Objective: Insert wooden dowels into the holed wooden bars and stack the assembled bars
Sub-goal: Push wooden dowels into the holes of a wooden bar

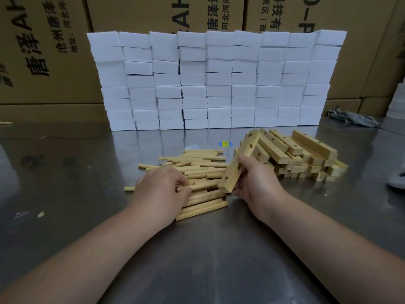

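A loose pile of wooden dowels [201, 165] lies on the steel table [208, 249] in the middle. My left hand [162, 189] rests on the near part of that pile, its fingers curled round a dowel [203, 185]. My right hand [256, 181] grips a holed wooden bar [240, 160], tilted with its far end raised and its near end low over the dowels. A heap of more holed bars [306, 156] lies just right of it.
A wall of stacked white foam blocks [217, 80] stands behind the work area, with cardboard boxes [43, 51] behind that. A grey rag [352, 118] lies at the back right. A single dowel [129, 189] lies apart at the left.
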